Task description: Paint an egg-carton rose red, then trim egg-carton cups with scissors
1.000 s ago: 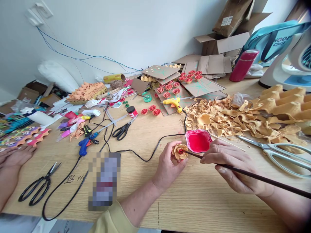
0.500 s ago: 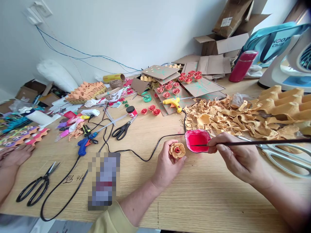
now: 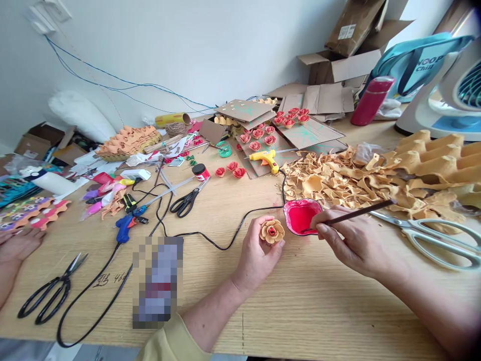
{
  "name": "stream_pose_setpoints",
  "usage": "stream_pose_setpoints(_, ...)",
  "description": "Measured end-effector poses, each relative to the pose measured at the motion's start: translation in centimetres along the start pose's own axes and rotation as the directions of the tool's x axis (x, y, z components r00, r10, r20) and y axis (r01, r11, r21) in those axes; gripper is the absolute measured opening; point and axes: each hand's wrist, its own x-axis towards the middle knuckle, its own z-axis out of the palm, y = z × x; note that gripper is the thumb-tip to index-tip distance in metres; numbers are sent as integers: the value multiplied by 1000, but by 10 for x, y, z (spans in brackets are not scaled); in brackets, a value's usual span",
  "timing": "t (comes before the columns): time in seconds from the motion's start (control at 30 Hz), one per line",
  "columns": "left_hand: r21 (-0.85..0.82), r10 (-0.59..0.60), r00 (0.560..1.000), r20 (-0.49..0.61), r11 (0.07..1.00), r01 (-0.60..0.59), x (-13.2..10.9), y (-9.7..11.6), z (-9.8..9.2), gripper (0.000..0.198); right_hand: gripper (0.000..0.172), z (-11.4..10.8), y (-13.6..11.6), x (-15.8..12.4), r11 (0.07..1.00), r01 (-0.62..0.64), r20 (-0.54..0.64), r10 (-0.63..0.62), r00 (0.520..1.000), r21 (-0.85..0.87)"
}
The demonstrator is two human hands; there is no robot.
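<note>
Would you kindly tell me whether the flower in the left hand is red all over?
No, the flower in the left hand has tan outer petals around its red centre.

A pale wood-grained table has black handwriting on its near left part and a sheen across its surface. Behind the table rises a plain white wall, washed in soft, cool light. Above the table's far left side, white electrical fittings are fixed to the wall, and thin blue cables slope from them toward the table's far edge. Above the table's far right, a brighter white strip stands beside a brown surface, too cropped to identify.
</note>
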Motion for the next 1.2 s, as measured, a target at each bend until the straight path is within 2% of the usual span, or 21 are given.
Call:
stream_pose_setpoints(0.2,100,42,999,-13,994,-40,0,4,-3,45,28,1,3,-4,992,-35,-107,48,993,117)
stream_pose_setpoints(0.3,124,58,998,-14,991,-56,1,7,-4,43,30,0,5,-8,984,-82,-140,105,985,161)
stream_pose_setpoints(0.4,134,70,998,2,989,-69,1,8,-4,41,26,-1,4,-12,953,-118,-179,172,969,278)
stream_pose_setpoints(0.5,139,63,998,13,988,-64,0,7,-3,42,24,-1,-1,-14,903,-59,-201,158,967,426)
stream_pose_setpoints(0.57,138,57,998,7,989,-58,-1,6,-3,44,25,-1,-5,-14,885,-13,-168,103,980,466)
stream_pose_setpoints(0.73,142,57,998,18,988,-59,-1,6,-2,46,20,4,-14,-14,909,11,-50,11,999,417)
stream_pose_setpoints(1.0,140,70,997,25,987,-72,-2,5,-1,44,21,11,-14,-12,961,160,-42,-155,987,225)
stream_pose_setpoints(1.2,145,73,997,24,987,-76,-2,5,-2,43,20,15,-12,-15,954,127,-9,-130,992,273)
